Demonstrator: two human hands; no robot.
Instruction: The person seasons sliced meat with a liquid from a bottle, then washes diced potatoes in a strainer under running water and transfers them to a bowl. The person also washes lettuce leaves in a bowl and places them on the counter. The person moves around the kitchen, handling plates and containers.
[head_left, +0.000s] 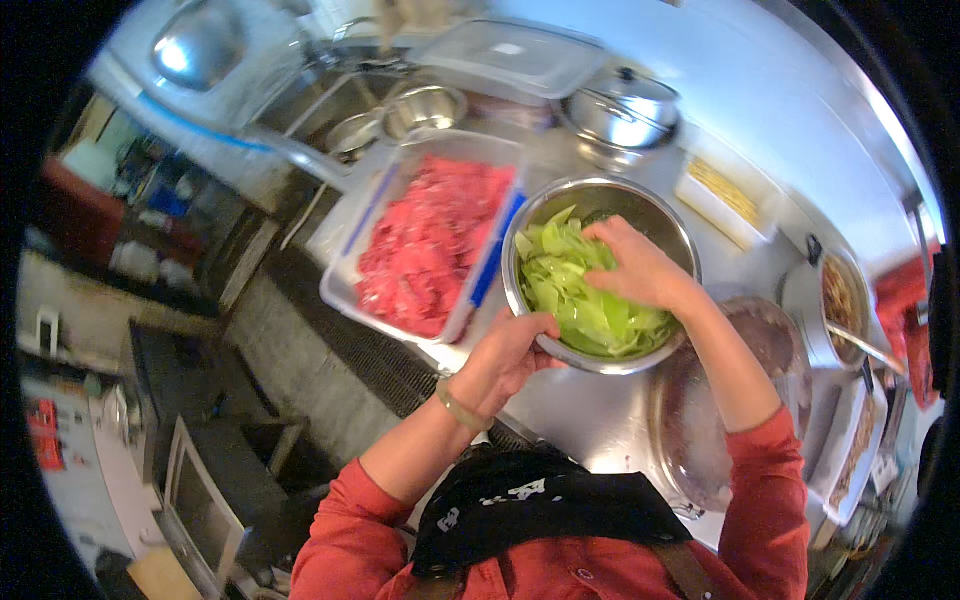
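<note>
A stainless steel bowl (694, 247) is tilted in front of me, with sliced pale-green vegetable (577, 277) in it. My left hand (514, 349) grips the bowl by its near-left rim, thumb over the edge and fingers beneath. Inside the bowl, my right hand (637, 262) rests on the green slices with thumb and fingers spread; its fingertips are partly hidden among them. Just left of the bowl sits a clear plastic tub (334, 289) with blue side clips, holding a heap of sliced raw red meat (439, 240).
A large round vessel (664, 427) stands under my right forearm. To the right are a pot with a ladle (862, 345) and a white tray (821, 487). Farther back are a lidded steel pot (626, 112), a white container of yellow strips (690, 196), steel bowls (424, 109) and a sink (300, 105).
</note>
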